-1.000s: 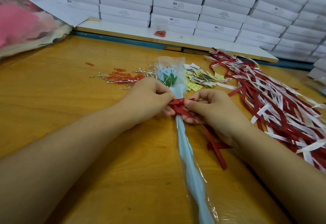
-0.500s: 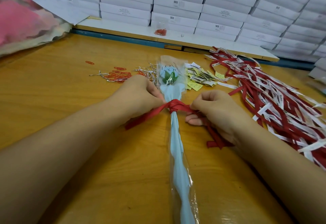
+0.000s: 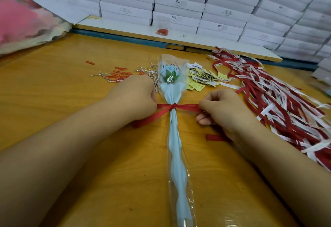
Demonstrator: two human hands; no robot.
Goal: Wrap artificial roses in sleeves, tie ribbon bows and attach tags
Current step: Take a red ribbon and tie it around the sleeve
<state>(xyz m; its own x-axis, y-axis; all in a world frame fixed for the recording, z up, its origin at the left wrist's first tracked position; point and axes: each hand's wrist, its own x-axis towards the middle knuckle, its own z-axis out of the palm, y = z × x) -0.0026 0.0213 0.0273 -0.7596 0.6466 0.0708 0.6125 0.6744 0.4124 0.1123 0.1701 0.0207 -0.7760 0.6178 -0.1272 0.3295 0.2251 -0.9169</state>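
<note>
A light-blue artificial rose in a clear sleeve point(image 3: 174, 137) lies lengthwise on the wooden table point(image 3: 53, 92), bloom end away from me. A red ribbon point(image 3: 186, 107) is knotted around its neck, stretched taut to both sides. My left hand point(image 3: 136, 98) grips the ribbon's left end, and a tail shows below the wrist. My right hand point(image 3: 225, 108) pinches the right end, and its tail lies under that wrist. Small yellow and white tags point(image 3: 202, 78) lie in a heap right of the bloom.
A large pile of red and white ribbons point(image 3: 279, 105) covers the table's right side. Red paper clips point(image 3: 120, 74) and silver twist ties point(image 3: 150, 72) lie left of the bloom. Stacked white boxes point(image 3: 179, 3) line the back. A pink bundle point(image 3: 23, 21) sits far left.
My hands have drawn apart sideways, pulling the ribbon tight into a small knot on the sleeve's neck. The loose loops seen earlier are gone.
</note>
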